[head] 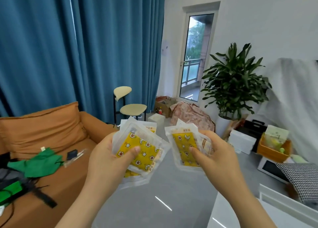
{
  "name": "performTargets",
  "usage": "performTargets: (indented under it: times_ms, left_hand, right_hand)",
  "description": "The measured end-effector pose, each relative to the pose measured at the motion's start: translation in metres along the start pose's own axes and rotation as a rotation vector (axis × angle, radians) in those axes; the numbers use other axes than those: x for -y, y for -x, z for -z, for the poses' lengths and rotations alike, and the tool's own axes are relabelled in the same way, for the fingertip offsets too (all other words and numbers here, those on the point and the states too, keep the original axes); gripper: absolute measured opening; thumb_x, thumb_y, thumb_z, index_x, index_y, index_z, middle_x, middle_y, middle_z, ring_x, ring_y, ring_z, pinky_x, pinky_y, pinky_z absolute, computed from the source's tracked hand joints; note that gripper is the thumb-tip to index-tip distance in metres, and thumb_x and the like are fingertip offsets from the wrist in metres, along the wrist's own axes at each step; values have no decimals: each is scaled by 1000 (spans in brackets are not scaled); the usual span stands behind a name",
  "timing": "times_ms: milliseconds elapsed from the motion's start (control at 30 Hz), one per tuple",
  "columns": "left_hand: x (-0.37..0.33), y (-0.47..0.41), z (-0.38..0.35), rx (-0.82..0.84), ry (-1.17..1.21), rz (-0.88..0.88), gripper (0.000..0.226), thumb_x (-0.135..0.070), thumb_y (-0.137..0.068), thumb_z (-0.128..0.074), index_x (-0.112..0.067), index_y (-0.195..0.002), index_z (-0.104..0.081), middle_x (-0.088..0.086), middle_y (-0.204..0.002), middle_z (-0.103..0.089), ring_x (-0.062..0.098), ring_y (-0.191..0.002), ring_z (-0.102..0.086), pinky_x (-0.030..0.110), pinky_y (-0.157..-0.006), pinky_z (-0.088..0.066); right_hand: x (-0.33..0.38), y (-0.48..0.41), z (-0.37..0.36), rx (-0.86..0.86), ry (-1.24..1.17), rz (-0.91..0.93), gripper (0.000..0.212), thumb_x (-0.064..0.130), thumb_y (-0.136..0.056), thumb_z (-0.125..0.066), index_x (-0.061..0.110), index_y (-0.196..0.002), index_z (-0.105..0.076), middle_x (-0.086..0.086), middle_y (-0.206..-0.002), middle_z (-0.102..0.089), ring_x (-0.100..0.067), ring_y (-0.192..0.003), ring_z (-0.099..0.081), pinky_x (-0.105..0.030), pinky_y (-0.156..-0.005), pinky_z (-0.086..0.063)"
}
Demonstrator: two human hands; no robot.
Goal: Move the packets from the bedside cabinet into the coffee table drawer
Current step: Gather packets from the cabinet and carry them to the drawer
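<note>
Flat clear plastic packets with yellow star pictures [143, 153] fan out in the left hand [106, 160]. Another bunch [183, 147] is in the right hand [222, 157].

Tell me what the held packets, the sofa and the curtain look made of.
Packets: apparently thin plastic film, translucent white rims, glossy, printed yellow centres. Sofa: orange-brown, matte, softly creased; likely fabric or faux leather. Curtain: blue woven cloth, matte, hanging in deep folds.

Nothing can be read for sure. A short line of orange characters stands on the packets [148, 156] held in the left hand [103, 160] and the right hand [222, 159], just above each yellow patterned panel, too blurred to make out.
</note>
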State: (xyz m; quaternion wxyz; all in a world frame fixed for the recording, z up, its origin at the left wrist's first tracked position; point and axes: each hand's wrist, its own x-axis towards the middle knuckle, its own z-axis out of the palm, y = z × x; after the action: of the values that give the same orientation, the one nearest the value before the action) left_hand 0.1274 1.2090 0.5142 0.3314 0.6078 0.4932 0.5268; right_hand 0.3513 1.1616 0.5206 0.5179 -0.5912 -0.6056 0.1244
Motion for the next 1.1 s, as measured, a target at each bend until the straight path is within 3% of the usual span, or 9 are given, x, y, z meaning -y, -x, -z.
performTargets:
  times_ms: [133,333,500,633,800,900,1100]
  left_hand:
    - [15,-44,-45,73,10,23,26,-17,-76,-76,-35,-85,-60,-29,-79,-67,-10,-69,-64,10,-47,-45]
    - [50,-115,-107,225,-13,46,24,-16,-77,-76,-30,-92,-63,-8,-79,-72,-4,-70,-66,16,-57,-46]
    - [85,-185,-147,370,-29,82,22,-13,-77,-76,-29,-86,-64,-6,-73,-72,1,-65,-67,20,-57,-48]
    - [106,-241,-174,482,-90,79,19,-13,-76,-75,-27,-82,-63,-6,-72,-70,1,-67,-64,21,-56,-46]
    - [136,-287,-219,645,-75,148,24,-9,-76,-75,-29,-80,-62,-5,-73,-70,9,-70,-67,27,-58,-52]
    - [150,-304,-248,725,-95,143,25,-10,-76,-75,-31,-79,-61,-7,-72,-69,3,-66,-64,19,-53,-45]
    - [166,-338,-316,873,-156,100,23,-11,-76,-75,-29,-78,-60,-5,-72,-68,4,-67,-63,20,-53,-43]
  right_hand:
    - [-41,-33,3,-18,31,-67,35,10,-82,-70,43,-89,-59,27,-88,-65,2,-80,-63,-16,-65,-53]
    - [-101,-77,-8,-55,109,-179,36,12,-82,-69,45,-90,-58,27,-83,-64,6,-79,-61,-8,-60,-48]
    - [-139,-124,-31,-96,169,-284,35,15,-83,-69,47,-83,-55,30,-89,-62,5,-82,-61,-12,-61,-51]
    - [-168,-152,-47,-142,205,-434,29,14,-80,-68,41,-88,-61,16,-79,-67,1,-77,-62,-17,-60,-51]
    - [-207,-173,-64,-190,281,-574,22,15,-80,-67,34,-91,-63,11,-76,-67,-2,-73,-63,-22,-61,-54]
    - [-229,-181,-65,-214,311,-652,23,16,-80,-67,36,-92,-62,12,-77,-67,-1,-74,-62,-24,-64,-56]
    - [-280,-196,-56,-281,335,-761,19,22,-82,-67,35,-95,-61,13,-80,-65,1,-76,-61,-15,-60,-52]
